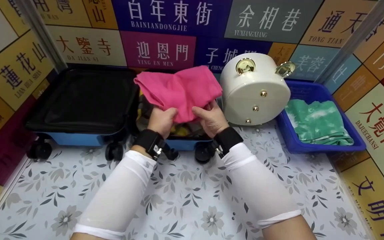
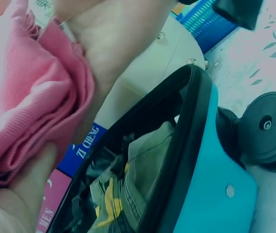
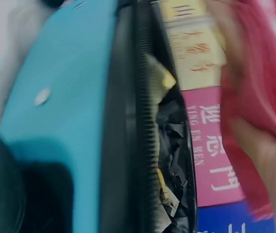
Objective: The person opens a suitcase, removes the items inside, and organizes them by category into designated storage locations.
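Observation:
A folded pink cloth garment [image 1: 182, 90] is held up in both hands over an open suitcase half [image 1: 185, 144]. My left hand [image 1: 162, 121] grips its near left edge, thumb on top. On the near right edge, my right hand [image 1: 212, 119] pinches it the same way. In the left wrist view the garment [image 2: 36, 102] shows ribbed, layered folds. Below it, the blue suitcase shell [image 2: 215, 179] holds camouflage-patterned clothing [image 2: 142, 155] in green and yellow. The right wrist view is blurred but shows the garment [image 3: 268, 87] apart from the suitcase rim.
The other suitcase half [image 1: 82, 100], black on top with blue sides and wheels, lies at the left. A white round case [image 1: 255, 90] with gold ears and studs stands at the right. Beyond it, a blue basket [image 1: 322, 148] holds a green tie-dye cloth [image 1: 318, 123]. Printed walls enclose the floral surface.

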{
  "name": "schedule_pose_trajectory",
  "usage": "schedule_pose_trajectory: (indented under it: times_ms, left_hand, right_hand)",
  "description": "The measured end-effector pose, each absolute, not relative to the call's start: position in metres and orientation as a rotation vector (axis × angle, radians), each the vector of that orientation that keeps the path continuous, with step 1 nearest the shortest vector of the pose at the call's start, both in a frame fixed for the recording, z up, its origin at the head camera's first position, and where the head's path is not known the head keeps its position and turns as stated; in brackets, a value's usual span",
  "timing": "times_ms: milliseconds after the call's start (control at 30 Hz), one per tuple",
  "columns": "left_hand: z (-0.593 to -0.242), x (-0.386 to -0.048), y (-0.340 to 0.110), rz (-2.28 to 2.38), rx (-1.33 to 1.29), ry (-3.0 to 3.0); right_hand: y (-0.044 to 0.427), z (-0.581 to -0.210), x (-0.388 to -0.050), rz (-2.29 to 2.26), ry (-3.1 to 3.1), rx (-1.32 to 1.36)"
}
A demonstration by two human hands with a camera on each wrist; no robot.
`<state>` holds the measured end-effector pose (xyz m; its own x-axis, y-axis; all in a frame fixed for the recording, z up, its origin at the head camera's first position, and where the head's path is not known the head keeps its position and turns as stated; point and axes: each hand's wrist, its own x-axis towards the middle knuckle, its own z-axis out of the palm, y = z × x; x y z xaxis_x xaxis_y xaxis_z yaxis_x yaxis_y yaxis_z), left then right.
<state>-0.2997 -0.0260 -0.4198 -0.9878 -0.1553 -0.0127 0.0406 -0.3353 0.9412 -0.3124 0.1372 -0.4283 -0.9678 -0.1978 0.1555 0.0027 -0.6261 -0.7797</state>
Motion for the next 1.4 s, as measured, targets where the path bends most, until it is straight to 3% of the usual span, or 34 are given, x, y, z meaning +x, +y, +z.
schedule_pose_trajectory:
  times_ms: [367,600,733,1033,1400]
  left_hand:
    - [-0.423,-0.281,-0.018,-2.388,0.077,-2.000]
    - [-0.429,-0.274,-0.046,-2.030,-0.307,-2.451]
    - [-0.434,-0.277,-0.066,-1.719,-0.403,-2.718]
    - [-0.457,-0.296,-0.095,-0.885,-0.301,-2.962]
    - [-0.471,-0.300,-0.099,-0.668,-0.203,-2.998]
  right_hand:
    - [0.122,-0.417,-0.309,-2.754,1.700,0.129]
    - [0.134,-0.400,-0.307,-2.775,2.013,0.099]
    - [0.144,-0.387,-0.305,-2.808,1.990,0.101]
    - [0.179,-0.360,-0.298,-2.871,1.921,0.051]
    - [0.225,-0.331,-0.286,-3.074,1.859,-0.077]
